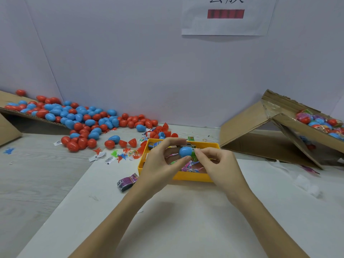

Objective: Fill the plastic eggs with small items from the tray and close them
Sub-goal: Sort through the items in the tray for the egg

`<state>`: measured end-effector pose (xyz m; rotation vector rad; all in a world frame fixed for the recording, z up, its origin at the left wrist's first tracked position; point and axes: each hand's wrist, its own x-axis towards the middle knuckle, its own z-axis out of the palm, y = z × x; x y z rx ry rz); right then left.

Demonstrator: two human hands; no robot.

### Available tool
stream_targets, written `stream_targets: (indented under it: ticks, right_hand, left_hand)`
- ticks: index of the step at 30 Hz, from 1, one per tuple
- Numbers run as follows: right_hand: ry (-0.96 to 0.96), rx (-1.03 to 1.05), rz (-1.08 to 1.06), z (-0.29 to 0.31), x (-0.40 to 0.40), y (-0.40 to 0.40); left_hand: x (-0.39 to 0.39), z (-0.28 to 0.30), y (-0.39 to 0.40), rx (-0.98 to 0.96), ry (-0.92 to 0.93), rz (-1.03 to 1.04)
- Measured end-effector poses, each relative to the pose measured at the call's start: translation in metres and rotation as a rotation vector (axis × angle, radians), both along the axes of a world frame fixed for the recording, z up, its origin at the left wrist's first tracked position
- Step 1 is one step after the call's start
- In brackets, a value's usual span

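A person is sitting at a pale wood-grain table with a white sheet lying over its near part, facing a plain bluish-white wall that is carrying a paper notice with a red bar on it. Both hands are working over a yellow tray full of small wrapped items. The left hand is gripping a blue egg between thumb and fingertips, just above the tray's middle. The right hand is pinching something green at the egg's right end; whether that is the other half or an item going in cannot be told.

To the left, a pile of red and blue eggs is spilling off a tilted cardboard flap onto the table, with loose red halves and little plastic figures lying between the pile and the tray. A purple packet is resting on the sheet just beside the tray's left corner. At the right, a tipped cardboard box is holding more coloured eggs.
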<state>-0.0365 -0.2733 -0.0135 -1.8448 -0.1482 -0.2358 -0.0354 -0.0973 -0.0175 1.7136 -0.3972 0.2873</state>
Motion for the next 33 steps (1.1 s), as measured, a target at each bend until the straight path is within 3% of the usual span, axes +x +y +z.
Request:
stream_targets:
  ticks: [8, 33]
  right_hand:
    - [0.029, 0.316, 0.070, 0.0042, -0.0050, 0.0059]
    - [-0.065, 0.213, 0.023, 0.0032, -0.0065, 0.0064]
  left_hand:
    - [0.0001, 0.0011, 0.0018, -0.071, 0.013, -0.021]
    - [-0.0009, 0.0024, 0.0016, -0.066, 0.035, -0.039]
